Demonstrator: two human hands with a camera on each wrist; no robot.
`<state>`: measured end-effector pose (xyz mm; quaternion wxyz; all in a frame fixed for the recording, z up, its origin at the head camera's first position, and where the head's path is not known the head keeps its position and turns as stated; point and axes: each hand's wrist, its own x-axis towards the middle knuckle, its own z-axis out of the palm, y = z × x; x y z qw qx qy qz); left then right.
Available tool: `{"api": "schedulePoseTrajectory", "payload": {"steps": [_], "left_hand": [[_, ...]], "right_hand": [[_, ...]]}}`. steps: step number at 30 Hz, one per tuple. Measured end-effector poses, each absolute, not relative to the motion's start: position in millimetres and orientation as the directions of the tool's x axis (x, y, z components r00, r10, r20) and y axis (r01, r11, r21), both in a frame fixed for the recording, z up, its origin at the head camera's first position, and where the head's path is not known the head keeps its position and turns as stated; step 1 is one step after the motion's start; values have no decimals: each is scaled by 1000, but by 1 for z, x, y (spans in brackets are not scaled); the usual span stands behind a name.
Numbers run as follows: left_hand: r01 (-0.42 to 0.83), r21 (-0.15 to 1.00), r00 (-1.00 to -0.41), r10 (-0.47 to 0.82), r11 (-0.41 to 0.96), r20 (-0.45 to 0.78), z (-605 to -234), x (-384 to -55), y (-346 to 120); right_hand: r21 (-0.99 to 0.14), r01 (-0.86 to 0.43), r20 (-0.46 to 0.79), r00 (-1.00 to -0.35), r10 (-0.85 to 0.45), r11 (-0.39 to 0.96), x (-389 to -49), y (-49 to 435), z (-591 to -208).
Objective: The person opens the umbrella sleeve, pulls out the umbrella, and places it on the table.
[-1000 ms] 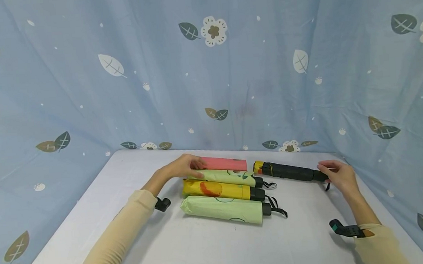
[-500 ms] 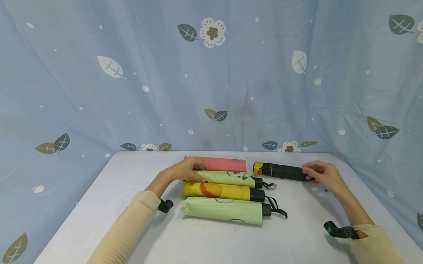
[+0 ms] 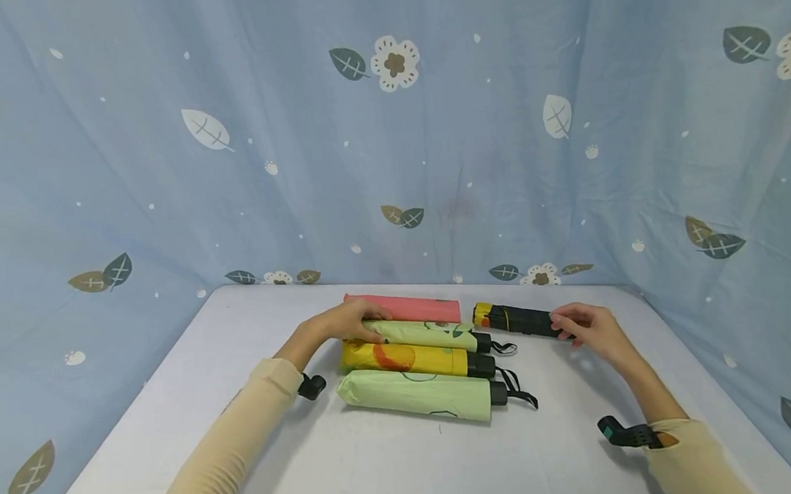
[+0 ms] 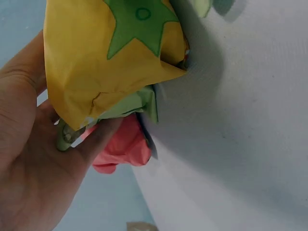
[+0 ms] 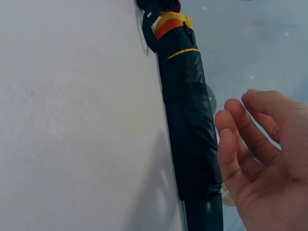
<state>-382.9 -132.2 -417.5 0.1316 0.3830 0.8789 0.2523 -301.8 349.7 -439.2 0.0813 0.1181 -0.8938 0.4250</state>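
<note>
My left hand (image 3: 345, 321) grips the left end of a light green folded umbrella (image 3: 429, 333), thumb on the near side and fingers on the far side. In the left wrist view the yellow umbrella (image 4: 91, 57) partly hides that grip, with a red one (image 4: 126, 144) just beyond the fingers. My right hand (image 3: 594, 332) hovers beside a black folded umbrella (image 3: 526, 320) with a yellow-orange end. Its fingers are loosely bent, next to the black cover (image 5: 190, 130) in the right wrist view, with nothing held.
Another light green umbrella (image 3: 416, 395) lies nearest me, its black handle (image 3: 498, 393) and strap pointing right. Several umbrellas lie side by side on the white table (image 3: 398, 476). A blue patterned curtain (image 3: 455, 120) closes off the back and sides.
My right hand has moved left along the black umbrella, away from its handle end. The left hand has shifted slightly right, uncovering the red umbrella's left end.
</note>
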Motion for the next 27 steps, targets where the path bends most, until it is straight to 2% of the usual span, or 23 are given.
{"api": "schedulePoseTrajectory", "payload": {"steps": [4, 13, 21, 27], "left_hand": [[625, 514, -659, 750, 588, -57, -416, -384, -128], [606, 510, -671, 737, 610, -84, -419, -386, -126], [652, 466, -663, 748, 599, -34, -425, -389, -126], [649, 514, -649, 760, 561, -10, -428, -391, -128]], "right_hand": [[-745, -287, 242, -957, -158, 602, -302, 345, -438], [-776, -308, 218, -950, -224, 550, -303, 334, -438], [-761, -358, 217, -926, -308, 541, -310, 324, -443], [-776, -349, 183, -921, -343, 525, -309, 318, -446]]}}
